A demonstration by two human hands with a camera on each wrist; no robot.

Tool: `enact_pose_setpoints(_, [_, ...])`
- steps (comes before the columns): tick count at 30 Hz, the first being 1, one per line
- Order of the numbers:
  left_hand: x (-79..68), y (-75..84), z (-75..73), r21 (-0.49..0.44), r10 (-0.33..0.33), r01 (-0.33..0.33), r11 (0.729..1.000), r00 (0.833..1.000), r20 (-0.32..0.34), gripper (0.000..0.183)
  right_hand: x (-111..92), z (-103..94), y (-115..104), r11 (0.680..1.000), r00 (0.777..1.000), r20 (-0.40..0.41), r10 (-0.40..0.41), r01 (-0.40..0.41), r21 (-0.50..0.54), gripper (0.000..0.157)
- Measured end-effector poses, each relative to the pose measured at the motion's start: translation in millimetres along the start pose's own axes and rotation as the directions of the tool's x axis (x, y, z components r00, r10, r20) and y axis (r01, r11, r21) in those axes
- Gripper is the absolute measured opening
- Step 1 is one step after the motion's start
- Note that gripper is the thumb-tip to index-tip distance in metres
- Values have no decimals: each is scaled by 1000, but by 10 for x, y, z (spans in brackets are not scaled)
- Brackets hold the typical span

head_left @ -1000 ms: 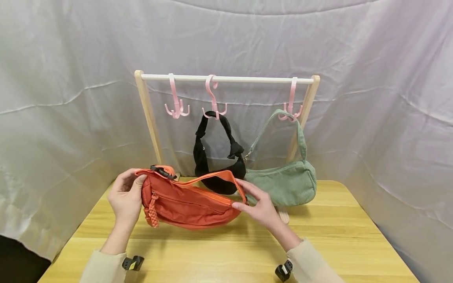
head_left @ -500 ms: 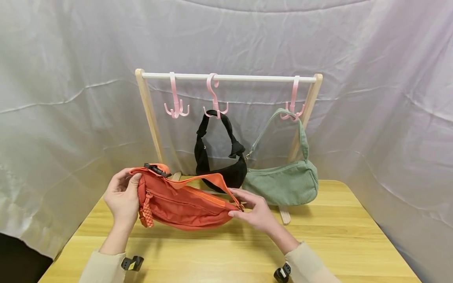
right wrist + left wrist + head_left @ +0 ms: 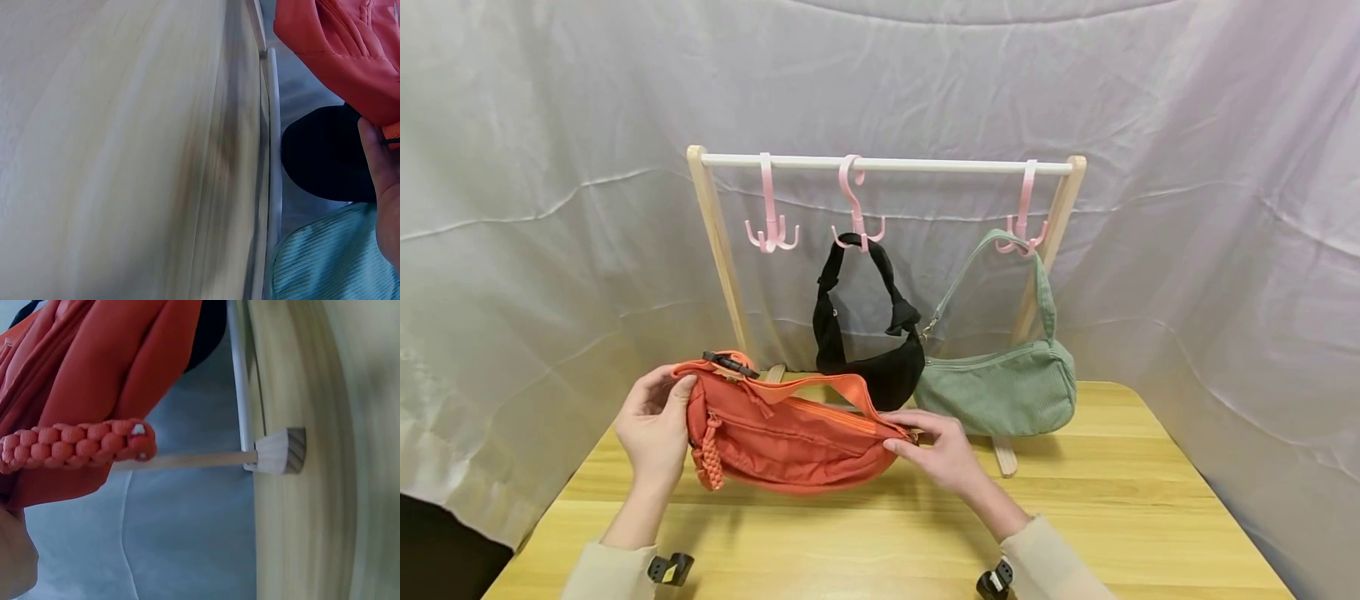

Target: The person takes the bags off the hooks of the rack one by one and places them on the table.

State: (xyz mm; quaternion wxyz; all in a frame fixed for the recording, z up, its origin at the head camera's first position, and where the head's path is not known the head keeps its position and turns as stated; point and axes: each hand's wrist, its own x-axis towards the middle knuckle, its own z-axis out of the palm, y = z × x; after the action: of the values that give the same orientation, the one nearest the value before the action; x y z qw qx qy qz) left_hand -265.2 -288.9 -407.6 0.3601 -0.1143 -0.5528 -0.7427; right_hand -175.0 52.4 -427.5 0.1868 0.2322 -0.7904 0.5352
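An orange-red shoulder bag [image 3: 797,446] is held up above the table between both hands, its strap [image 3: 820,383] arched loosely over the top. My left hand [image 3: 655,421] pinches the bag's left end, thumb in front, close to the black buckle [image 3: 730,364]. At the other end, my right hand [image 3: 940,450] pinches the corner where the strap joins. A braided zipper pull [image 3: 81,445] dangles from the bag's left side in the left wrist view. Behind the bag hang a black bag [image 3: 887,371] and a green corduroy bag [image 3: 1000,387].
A wooden rack with a white rail [image 3: 925,165] stands at the table's back. Pink hooks hang from it; the left hook [image 3: 771,225] bears nothing, while the others carry the black and green bags. Grey curtains [image 3: 587,208] surround the yellow wooden table [image 3: 1112,500].
The orange-red bag has shifted slightly left and a little down with both hands. Its strap has sagged lower near the right hand. The hanging bags stay on their hooks.
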Motion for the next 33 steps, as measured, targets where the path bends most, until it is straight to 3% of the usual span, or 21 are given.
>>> enact_pose_setpoints(15, [30,-135,-318,190,0,-7,982,999,36,28,33,171,-26,1000,1000,-26,0,0,23,21])
enact_pose_setpoints(23, [43,-98,-437,238,5,-24,971,997,83,31,54,326,-19,997,998,8,66,-66,44,21])
enact_pose_setpoints(27, [57,-83,-517,303,3,-28,953,996,84,31,68,449,108,993,995,17,103,-104,58,21])
enact_pose_setpoints(33, [88,-236,-752,376,-2,-22,927,998,63,30,73,650,294,987,988,53,148,-151,52,21])
